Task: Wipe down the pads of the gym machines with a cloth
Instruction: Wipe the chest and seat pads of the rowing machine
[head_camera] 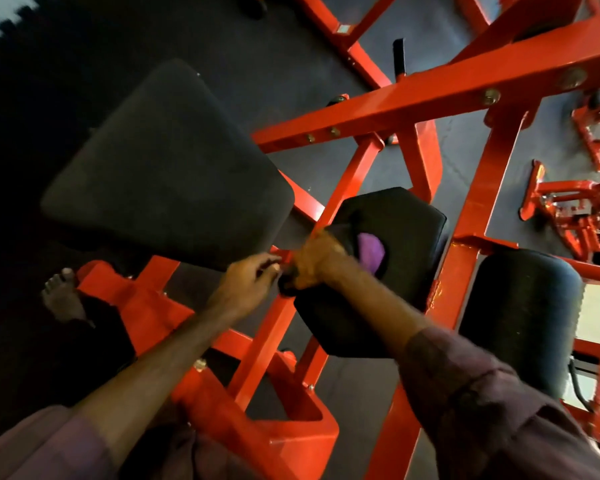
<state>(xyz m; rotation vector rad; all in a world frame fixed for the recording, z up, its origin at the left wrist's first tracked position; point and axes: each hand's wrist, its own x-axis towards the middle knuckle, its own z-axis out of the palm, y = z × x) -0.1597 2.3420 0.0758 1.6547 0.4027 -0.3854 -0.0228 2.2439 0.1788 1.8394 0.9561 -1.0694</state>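
Purple cloth [370, 250] is our reference: it lies bunched on the small black pad [388, 271] in the middle of the red frame [378, 105], just beyond our right hand [317, 259], on the far side of its knuckles. We see that hand curled into a fist at the pad's near upper edge, and we judge it to be holding the near end of the cloth, though the frame is blurred there and the fingers themselves are hidden under the back of the hand. Our left hand [248, 277] sits just beside it, nearly touching, with its fingers [269, 263] bent and drawn together at the tips, seemingly pinching something small and dark at the pad's corner; we cannot tell what it is. The pad's long axis runs from its near lower corner, beside our right forearm, up and away toward the frame's upright. So the stroke we expect is the right hand's: it is the nearer one and already lies on the pad, and most of the unwiped surface stretches away and to the right of it. The big seat pad [160, 168] is off to the left, well apart from the cloth, and the round roller pad [523, 317] stands to the right; neither hand touches them.
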